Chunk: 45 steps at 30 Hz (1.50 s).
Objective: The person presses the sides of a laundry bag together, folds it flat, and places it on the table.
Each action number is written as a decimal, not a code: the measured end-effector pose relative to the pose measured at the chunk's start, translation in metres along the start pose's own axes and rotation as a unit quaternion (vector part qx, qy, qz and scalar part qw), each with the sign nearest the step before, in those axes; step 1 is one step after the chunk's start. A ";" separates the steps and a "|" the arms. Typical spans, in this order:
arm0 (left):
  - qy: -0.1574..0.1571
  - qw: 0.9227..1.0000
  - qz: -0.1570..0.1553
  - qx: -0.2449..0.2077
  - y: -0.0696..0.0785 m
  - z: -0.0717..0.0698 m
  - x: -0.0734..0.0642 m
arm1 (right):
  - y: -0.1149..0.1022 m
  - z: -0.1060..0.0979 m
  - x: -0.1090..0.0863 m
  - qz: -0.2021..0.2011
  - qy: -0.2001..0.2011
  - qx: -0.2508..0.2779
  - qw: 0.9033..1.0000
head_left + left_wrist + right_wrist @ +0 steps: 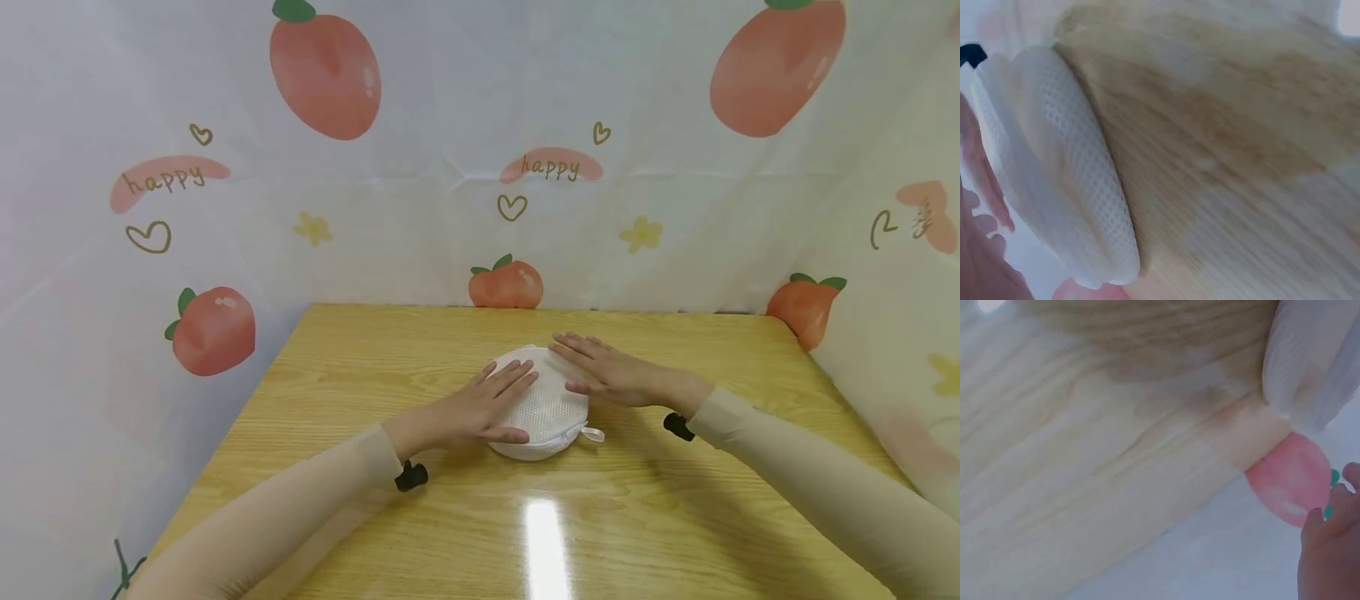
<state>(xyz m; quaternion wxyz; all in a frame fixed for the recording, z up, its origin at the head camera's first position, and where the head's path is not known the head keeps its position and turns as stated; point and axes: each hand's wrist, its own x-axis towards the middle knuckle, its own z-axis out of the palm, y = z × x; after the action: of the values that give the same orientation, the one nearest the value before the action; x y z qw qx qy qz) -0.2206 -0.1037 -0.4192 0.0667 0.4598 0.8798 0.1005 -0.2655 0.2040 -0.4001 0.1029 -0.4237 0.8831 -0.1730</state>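
A round white mesh laundry bag [553, 407] with a zip round its side and a small ribbon loop [592, 434] sits on the wooden table. My left hand [487, 410] lies over its left part, fingers extended toward the far right and thumb toward the near edge. At the bag's far right edge is my right hand [617, 372], fingers extended and pointing left, overlapping the rim in the head view. In the left wrist view the bag [1088, 169] shows its puffed mesh side. Only part of the bag [1300, 362] shows in the right wrist view.
The wooden table [360, 358] reaches back to a white cloth backdrop [420, 225] printed with peaches, hearts and flowers. A small black wrist piece [411, 476] hangs below the left sleeve, another black piece [678, 426] below the right. Light glares on the tabletop in front.
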 end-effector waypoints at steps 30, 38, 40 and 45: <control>-0.071 0.963 0.187 0.182 0.008 0.019 0.024 | 0.010 0.029 0.058 -0.028 -0.060 0.102 0.993; -0.073 0.962 0.186 0.187 0.008 0.025 0.023 | 0.013 0.040 0.059 -0.007 -0.070 0.050 0.996; -0.078 0.962 0.186 0.183 0.009 0.025 0.022 | 0.012 0.043 0.059 -0.005 -0.075 0.024 0.997; -0.090 0.963 0.182 0.175 0.009 0.027 0.021 | 0.009 0.047 0.057 -0.006 -0.072 0.000 0.997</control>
<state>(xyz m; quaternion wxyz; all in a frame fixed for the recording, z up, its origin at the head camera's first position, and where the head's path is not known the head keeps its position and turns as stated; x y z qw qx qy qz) -0.2197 -0.0781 -0.4441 0.0445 0.6238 0.7755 -0.0863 -0.2919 0.1545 -0.4492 0.1656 -0.4401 0.8710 -0.1425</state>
